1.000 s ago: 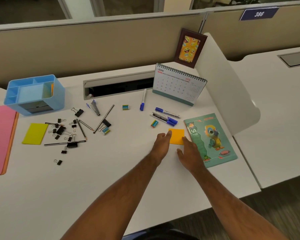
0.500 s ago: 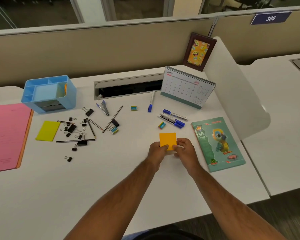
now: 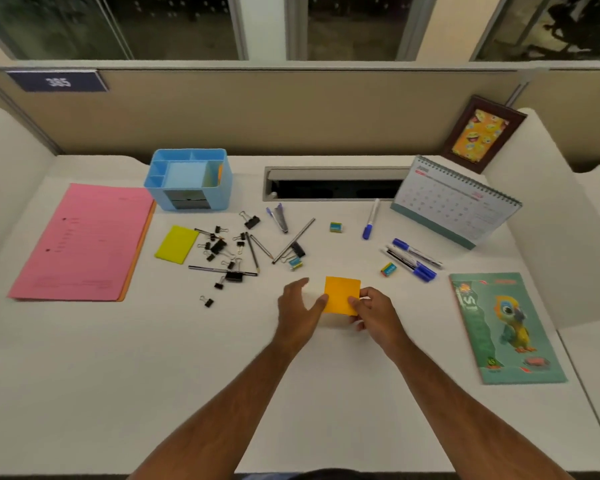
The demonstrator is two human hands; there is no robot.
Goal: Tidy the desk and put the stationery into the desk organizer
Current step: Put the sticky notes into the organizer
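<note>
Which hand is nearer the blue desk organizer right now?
Left. The left hand sits at the orange sticky pad's left edge, the side toward the blue desk organizer; the right hand pinches the pad's right side, farther away.

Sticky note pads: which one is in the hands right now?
The orange sticky pad, pinched by the right hand; the yellow pad lies untouched beside the binder clips.

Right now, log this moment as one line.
right hand: pinches orange sticky pad | left hand: open beside it | organizer: far-left
</note>
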